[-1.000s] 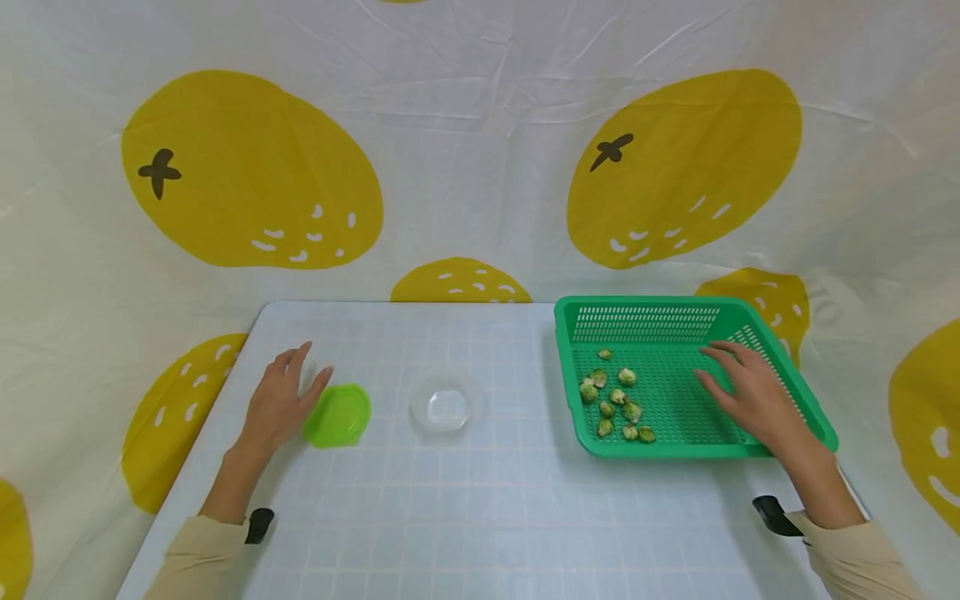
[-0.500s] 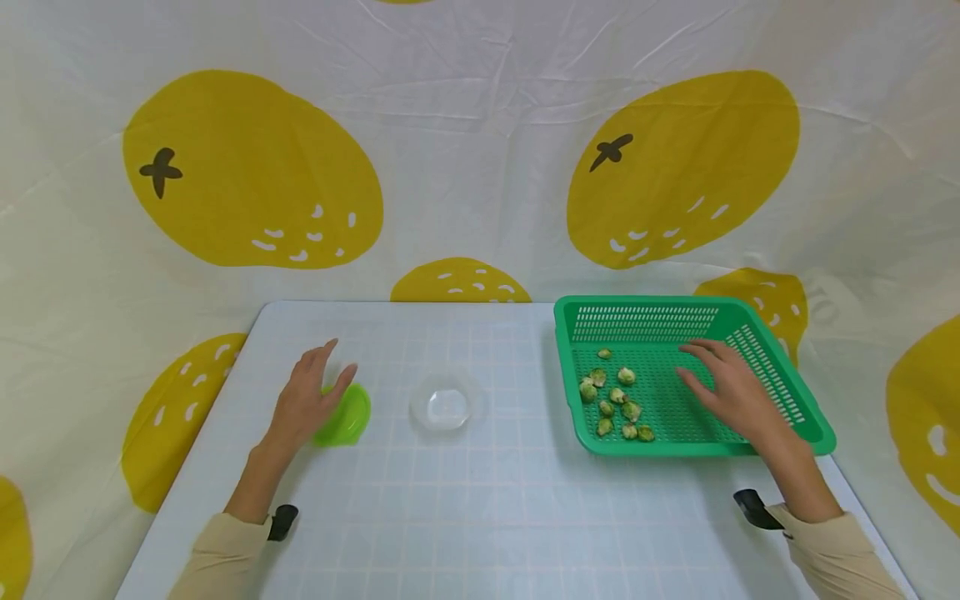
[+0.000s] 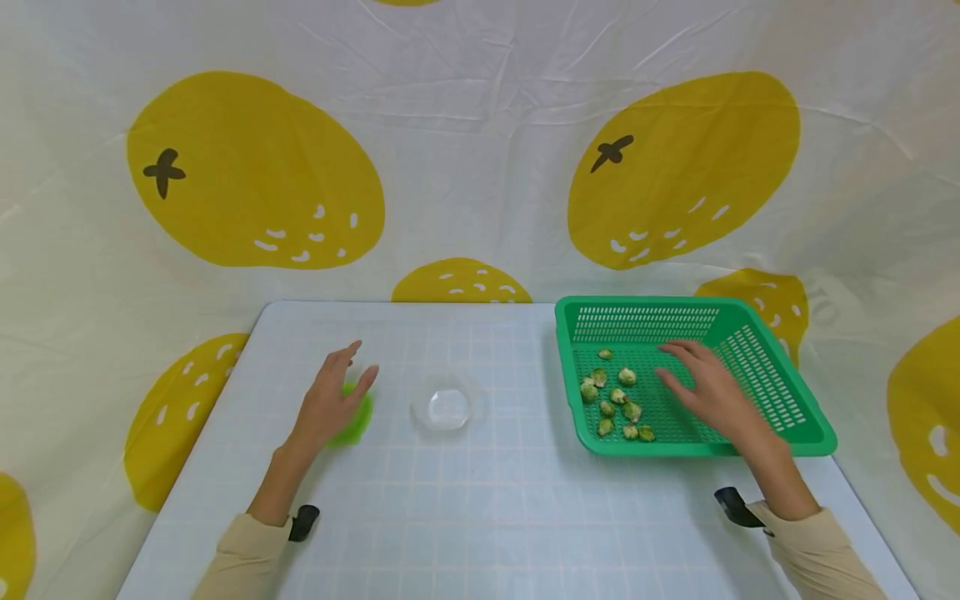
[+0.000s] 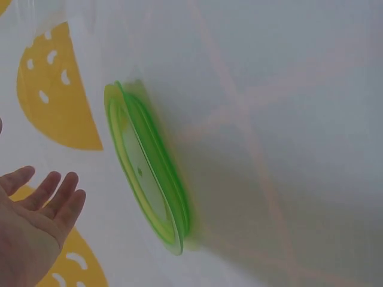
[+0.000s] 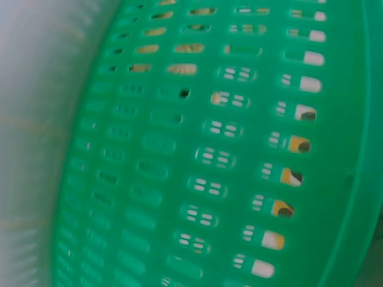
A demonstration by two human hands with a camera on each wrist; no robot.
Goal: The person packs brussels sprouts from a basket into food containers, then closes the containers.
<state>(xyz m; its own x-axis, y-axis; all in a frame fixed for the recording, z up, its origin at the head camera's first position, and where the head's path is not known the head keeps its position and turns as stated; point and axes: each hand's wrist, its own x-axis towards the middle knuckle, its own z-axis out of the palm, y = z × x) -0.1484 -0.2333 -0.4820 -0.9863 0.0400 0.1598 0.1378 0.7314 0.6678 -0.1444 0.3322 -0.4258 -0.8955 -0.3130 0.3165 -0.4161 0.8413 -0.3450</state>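
Observation:
My left hand point(image 3: 327, 405) hovers over a light green lid point(image 3: 356, 423), its fingers loosely spread and holding nothing. In the left wrist view the lid point(image 4: 146, 170) lies on the table, apart from the hand point(image 4: 36, 221). To the right of that hand a clear glass bowl point(image 3: 447, 408) stands on the table. My right hand point(image 3: 711, 392) is over the green basket point(image 3: 678, 450), fingers relaxed, with nothing in them. Several Brussels sprouts point(image 3: 618, 396) lie in the left part of the basket. Only the basket's slotted wall point(image 5: 161, 149) fills the right wrist view; the hand is hidden there.
A white table point(image 3: 480, 517) with a faint grid carries everything. Behind it hangs a pale curtain point(image 3: 476, 183) printed with big yellow fruits. The basket's raised wall surrounds the sprouts on all sides.
Both hands have moved inward: the left one to the right, across the lid, and the right one to the left, toward the sprouts. The lid, bowl and basket have stayed put.

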